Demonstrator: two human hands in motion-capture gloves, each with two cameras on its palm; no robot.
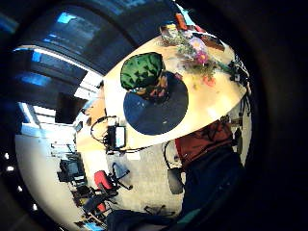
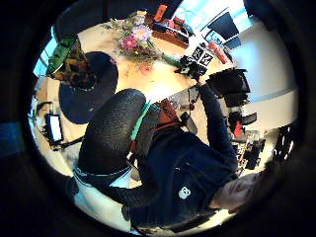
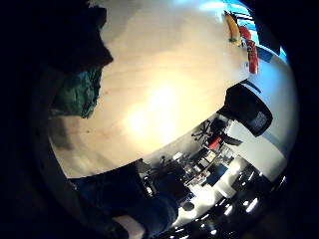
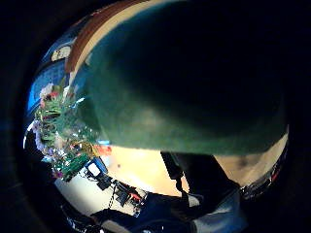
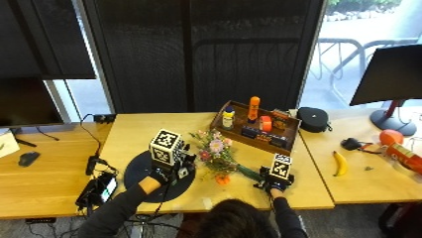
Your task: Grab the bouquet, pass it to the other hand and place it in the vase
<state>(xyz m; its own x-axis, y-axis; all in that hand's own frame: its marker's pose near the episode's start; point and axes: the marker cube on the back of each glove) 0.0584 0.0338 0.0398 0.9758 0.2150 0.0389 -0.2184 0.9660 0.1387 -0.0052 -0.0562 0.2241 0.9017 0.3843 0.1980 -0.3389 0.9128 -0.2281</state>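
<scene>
The bouquet (image 5: pixel 216 154) lies flat on the counter (image 5: pixel 133 133), blooms pointing away from the person and green stems (image 5: pixel 246 172) trailing toward the right hand (image 5: pixel 274 184), which sits right at the stem end, the sensible place to take hold, since the stalks are the only part that won't crush. From the right palm's thumb side something green fills most of the view, so the stems are close under that palm, but whether the grip is closed on them or merely resting there, I cannot tell. Over on the left, the left hand (image 5: pixel 160 174) hangs above the round dark mat (image 5: pixel 141 171), and below it stands the vase (image 1: pixel 144 77), green and patterned, upright on that mat; that hand looks ready to receive, though its fingers are hidden too. The flowers are a loose mix of pink and pale purple heads with plenty of green, and one small orange bloom (image 5: pixel 223 179) lies beside the stems. Nothing is lifted yet, I'd judge.
</scene>
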